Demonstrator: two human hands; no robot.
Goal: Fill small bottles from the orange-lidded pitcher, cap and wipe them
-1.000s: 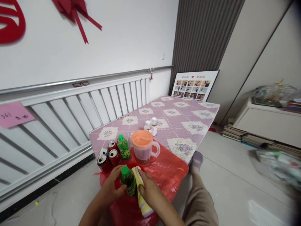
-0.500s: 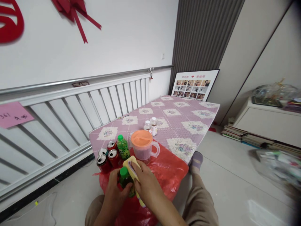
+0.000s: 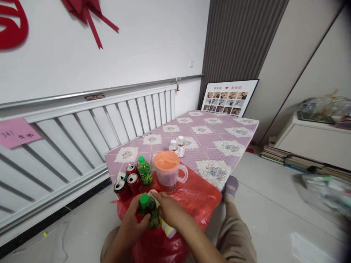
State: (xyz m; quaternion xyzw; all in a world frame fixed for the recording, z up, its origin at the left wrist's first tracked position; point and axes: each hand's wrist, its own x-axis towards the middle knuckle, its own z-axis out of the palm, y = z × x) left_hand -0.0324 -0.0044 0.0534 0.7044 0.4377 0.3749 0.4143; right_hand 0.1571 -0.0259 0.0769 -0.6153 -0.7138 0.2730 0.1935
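My left hand (image 3: 135, 221) is wrapped round a green bottle (image 3: 149, 211) with a green cap, standing roughly upright over the red plastic sheet (image 3: 192, 197). Pressed against the bottle's right side is a yellow cloth (image 3: 168, 229), gripped by my right hand (image 3: 168, 209); part of the cloth hangs below the fingers. Just beyond the hands stands a second green bottle (image 3: 144, 171). To its left is a cluster of opened drink cans (image 3: 134, 182). A clear plastic pitcher (image 3: 168, 179) with an orange lid stands behind my right hand.
Two small white-capped bottles (image 3: 181, 147) stand farther back on the flowered tablecloth (image 3: 201, 146). A white radiator (image 3: 82, 138) runs along the wall on the left. A photo board (image 3: 230, 98) leans behind the table, and a white cabinet (image 3: 315, 142) stands at the right.
My right hand and the cloth have shifted lower and round the far side of the held bottle, so less cloth shows on top. My left hand still grips the bottle.
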